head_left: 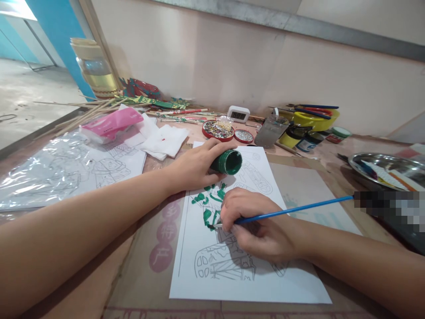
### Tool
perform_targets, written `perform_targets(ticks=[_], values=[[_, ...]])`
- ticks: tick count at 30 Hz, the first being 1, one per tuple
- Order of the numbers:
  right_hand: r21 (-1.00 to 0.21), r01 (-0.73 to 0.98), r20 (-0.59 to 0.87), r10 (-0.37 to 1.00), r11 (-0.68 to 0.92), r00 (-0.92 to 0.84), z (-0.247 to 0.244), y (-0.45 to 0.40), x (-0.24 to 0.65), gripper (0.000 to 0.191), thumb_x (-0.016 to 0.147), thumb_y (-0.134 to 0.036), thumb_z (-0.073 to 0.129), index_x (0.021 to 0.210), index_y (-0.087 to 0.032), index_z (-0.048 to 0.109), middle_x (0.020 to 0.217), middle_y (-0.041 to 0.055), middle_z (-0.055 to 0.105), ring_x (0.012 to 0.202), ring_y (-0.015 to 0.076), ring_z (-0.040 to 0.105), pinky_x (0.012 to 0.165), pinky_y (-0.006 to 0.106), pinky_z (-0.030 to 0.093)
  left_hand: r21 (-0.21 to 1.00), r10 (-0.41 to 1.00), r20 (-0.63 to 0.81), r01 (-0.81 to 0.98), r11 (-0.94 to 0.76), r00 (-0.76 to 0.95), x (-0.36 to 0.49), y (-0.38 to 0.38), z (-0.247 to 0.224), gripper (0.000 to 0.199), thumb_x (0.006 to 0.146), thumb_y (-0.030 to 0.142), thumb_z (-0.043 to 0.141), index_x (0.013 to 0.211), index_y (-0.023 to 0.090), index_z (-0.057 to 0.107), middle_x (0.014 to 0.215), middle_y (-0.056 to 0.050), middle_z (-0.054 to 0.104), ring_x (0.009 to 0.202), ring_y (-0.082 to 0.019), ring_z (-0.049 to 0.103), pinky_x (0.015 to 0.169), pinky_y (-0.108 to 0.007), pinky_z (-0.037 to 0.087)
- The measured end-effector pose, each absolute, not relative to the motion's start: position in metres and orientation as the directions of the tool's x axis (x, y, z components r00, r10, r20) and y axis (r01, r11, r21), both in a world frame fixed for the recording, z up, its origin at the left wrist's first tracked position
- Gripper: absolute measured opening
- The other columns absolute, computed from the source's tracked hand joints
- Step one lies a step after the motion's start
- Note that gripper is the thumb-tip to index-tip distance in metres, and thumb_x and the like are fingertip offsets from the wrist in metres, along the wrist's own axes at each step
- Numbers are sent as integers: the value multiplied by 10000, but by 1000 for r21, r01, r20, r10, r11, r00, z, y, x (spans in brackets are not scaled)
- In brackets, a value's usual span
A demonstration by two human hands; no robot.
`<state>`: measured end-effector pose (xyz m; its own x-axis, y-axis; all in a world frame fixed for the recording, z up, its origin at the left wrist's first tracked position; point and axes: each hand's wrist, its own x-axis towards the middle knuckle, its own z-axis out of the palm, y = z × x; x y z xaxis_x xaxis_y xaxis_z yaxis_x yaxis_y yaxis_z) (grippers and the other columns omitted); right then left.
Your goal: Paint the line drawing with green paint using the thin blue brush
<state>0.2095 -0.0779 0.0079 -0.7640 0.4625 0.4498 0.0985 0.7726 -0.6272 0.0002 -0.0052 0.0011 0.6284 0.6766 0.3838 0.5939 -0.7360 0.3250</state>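
Note:
My left hand point(202, 164) is wrapped around a small jar of green paint point(229, 162), tilted so its mouth faces me above the top of the paper. Below it, my right hand point(254, 223) grips a blue paintbrush point(299, 208) near its bristles. The brush tip touches a drawing sheet point(195, 288) with pencil outlines. Patches of wet-looking green paint point(208, 217) cover part of the drawing between my hands. My right hand hides some of the lines. Under the sheet lies a piece of brown cardboard point(142, 274).
White tissues point(166, 141), a pink packet point(113, 125) and plastic-covered drawings point(66, 170) lie left. Behind stand a bead tin point(217, 130), a digital clock point(238, 114), a cup of cloudy water point(270, 129) and paint jars point(307, 141). A metal bowl point(358, 165) sits right.

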Motion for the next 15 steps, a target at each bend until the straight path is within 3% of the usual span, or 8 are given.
perform_targets(ticks=[15], values=[[-626,113,467,487,771,-738,8,-78,210,215,757,-36,486,814,-212,596,757,21,668,719,182,601,698,332,506,329,681,382,597,-732,625,0,-6,2,643,896,273,648,1483,273,383,1370,-99,543,1158,-287,637,973,-410,506]])
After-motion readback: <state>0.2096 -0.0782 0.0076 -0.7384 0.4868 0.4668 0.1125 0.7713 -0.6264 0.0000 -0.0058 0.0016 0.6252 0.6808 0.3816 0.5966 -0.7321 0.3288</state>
